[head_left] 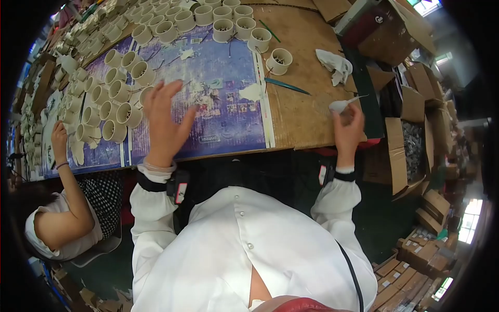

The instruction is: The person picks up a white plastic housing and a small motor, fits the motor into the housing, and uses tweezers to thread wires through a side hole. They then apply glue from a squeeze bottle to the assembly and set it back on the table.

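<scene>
- Right hand (348,127), at the table's right near corner: fingertips pinched around what looks like a small white bottle (338,106), thin spout pointing off to the right. No cup under the spout.
- Left hand (169,122): raised over the blue-purple sheet (223,122), fingers spread, nothing gripped. Partly hides a cup on its left.
- Slim teal tool (287,86) lying loose on the cardboard (306,125); neither hand on it.
- Left cup cluster (121,136), upright off-white cups, several with small dark bits inside.
- Lone cup (278,72), upright beyond the teal tool, bits in it too. Crumpled white cloth (335,66) to its right.
- Far cups (223,38), close-packed at the back; the nearer ones hold bits, deeper rows too small to read.
- Progress, my judgement: filling looks done in the cups whose insides show bits. Whether anything from the bottle has gone into them, cannot tell; no cup is being worked right now, so count of those left is unclear.
</scene>
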Tool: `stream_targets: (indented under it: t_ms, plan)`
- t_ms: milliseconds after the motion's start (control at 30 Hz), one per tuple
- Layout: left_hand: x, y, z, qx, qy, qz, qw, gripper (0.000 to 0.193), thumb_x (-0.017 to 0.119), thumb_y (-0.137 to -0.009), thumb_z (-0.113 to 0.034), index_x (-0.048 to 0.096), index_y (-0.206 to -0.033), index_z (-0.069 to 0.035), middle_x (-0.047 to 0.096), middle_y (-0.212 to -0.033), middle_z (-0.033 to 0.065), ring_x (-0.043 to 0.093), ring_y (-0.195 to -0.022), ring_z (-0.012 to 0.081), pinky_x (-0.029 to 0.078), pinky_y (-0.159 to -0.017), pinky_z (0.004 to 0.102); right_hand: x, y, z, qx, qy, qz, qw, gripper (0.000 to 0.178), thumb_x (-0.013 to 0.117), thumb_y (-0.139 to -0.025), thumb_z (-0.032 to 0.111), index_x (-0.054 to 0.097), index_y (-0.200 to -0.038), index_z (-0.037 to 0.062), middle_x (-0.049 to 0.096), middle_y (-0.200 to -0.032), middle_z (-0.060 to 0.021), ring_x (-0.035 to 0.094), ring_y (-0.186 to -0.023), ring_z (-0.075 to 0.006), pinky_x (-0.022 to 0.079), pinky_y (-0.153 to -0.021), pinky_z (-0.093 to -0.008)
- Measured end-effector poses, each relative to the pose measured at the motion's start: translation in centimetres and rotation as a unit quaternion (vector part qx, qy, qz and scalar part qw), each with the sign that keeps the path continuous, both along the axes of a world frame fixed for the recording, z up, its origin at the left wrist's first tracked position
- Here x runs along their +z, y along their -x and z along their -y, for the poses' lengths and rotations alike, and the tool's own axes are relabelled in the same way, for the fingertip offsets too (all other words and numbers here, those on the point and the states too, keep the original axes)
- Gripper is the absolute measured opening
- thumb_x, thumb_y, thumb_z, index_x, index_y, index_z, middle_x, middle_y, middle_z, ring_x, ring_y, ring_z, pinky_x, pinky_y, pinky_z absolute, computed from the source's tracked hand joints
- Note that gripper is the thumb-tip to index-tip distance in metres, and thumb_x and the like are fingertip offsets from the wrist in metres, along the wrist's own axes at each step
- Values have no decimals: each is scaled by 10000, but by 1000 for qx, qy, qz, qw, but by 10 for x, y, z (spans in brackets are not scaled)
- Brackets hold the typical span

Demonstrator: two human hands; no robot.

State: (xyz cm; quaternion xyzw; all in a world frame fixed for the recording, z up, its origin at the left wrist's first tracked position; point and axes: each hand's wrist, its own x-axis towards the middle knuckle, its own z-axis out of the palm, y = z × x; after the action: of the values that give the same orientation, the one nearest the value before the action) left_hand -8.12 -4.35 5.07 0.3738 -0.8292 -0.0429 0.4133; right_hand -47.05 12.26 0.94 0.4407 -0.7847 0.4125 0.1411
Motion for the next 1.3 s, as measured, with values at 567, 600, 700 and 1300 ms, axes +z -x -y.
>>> stream_targets:
  t_ms: [567,600,700,1300]
  plan:
    - [2,88,119,-31,-109,-44,993,647,761,-746,-335,528,-1269,-32,581,-1217,184,516,-1181,365,378,-1023,442,22,-68,174,153,-89,-78,981,694,768,-783,313,463,-1348,50,570,-1239,-208,514,-1160,-404,414,-981,-469]
    - [4,87,140,18,-91,-19,996,716,759,-732,-393,517,-1298,-28,588,-1226,193,527,-1184,367,380,-1030,431,21,-64,180,165,-82,-76,980,694,768,-783,313,463,-1348,50,570,-1239,-208,514,-1160,-404,414,-981,-469]
    - [35,81,191,144,-196,-53,968,789,732,-701,-467,517,-1319,-25,608,-1228,204,553,-1176,374,393,-1036,454,18,-66,170,169,-110,-37,979,721,778,-767,328,466,-1351,43,567,-1239,-213,520,-1152,-397,427,-970,-466]
    - [11,14,356,126,-227,464,847,345,546,-877,-250,682,-1132,-61,671,-1128,204,633,-1077,385,515,-892,450,29,-84,165,183,-152,-7,971,633,788,-754,282,515,-1295,101,586,-1212,-134,563,-1096,-350,483,-884,-449]
